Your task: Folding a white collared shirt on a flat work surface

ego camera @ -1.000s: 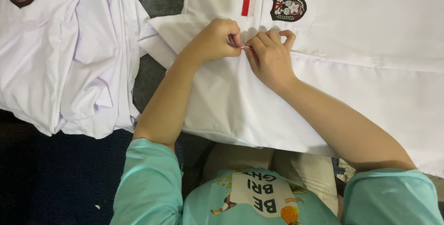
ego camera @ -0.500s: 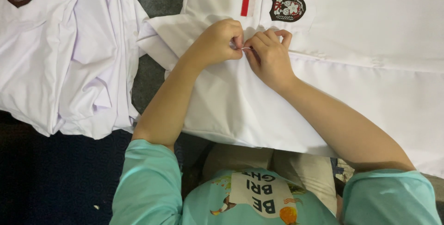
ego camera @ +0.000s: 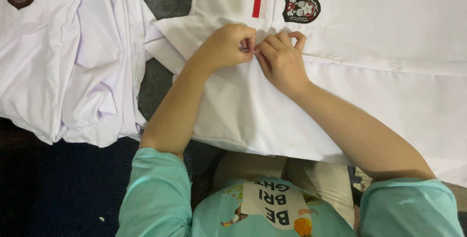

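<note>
Left of the white shirt (ego camera: pixel 369 96), a second crumpled shirt (ego camera: pixel 73 62) lies apart. Left hand (ego camera: pixel 226 47) and right hand (ego camera: pixel 279 59) haven't budged since a second ago, both pinching the shirt's fabric together just below its crest badge (ego camera: pixel 301 8) and red stripe (ego camera: pixel 259 6). Nothing's blocking them.

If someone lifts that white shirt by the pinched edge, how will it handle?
Probably floppy: the white shirt drapes in soft folds and would sag from the left hand and right hand. Likely light, being thin cloth. Pushed, it would likely bunch, like the crumpled shirt beside it.
</note>
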